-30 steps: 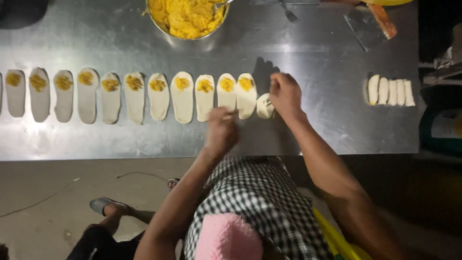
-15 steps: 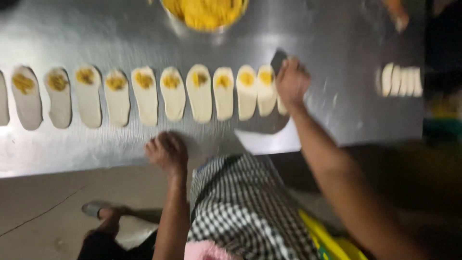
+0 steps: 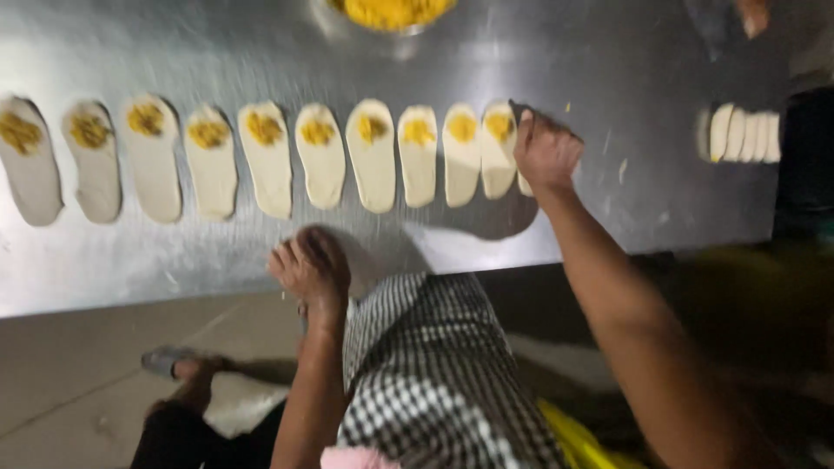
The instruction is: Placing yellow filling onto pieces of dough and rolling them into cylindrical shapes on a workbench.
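Note:
A row of several flat oval dough pieces [image 3: 372, 156], each topped with a dab of yellow filling, lies across a steel table [image 3: 200, 260]. My right hand [image 3: 546, 155] rests over the rightmost dough piece in the row and hides most of it; its fingers are curled on the dough. My left hand [image 3: 311, 267] hovers near the table's front edge, fingers loosely spread, holding nothing. A metal bowl of yellow filling [image 3: 389, 12] stands at the far edge, cut off by the frame.
A stack of plain dough pieces [image 3: 744, 134] lies at the table's right end. Below the table edge are my checked apron [image 3: 434, 373], the grey floor and a sandalled foot [image 3: 174, 363]. The picture is motion-blurred.
My left hand has drawn back from the dough row to the table's front edge. My right hand stays on the rightmost dough piece. The view has shifted, pushing the bowl mostly out of frame.

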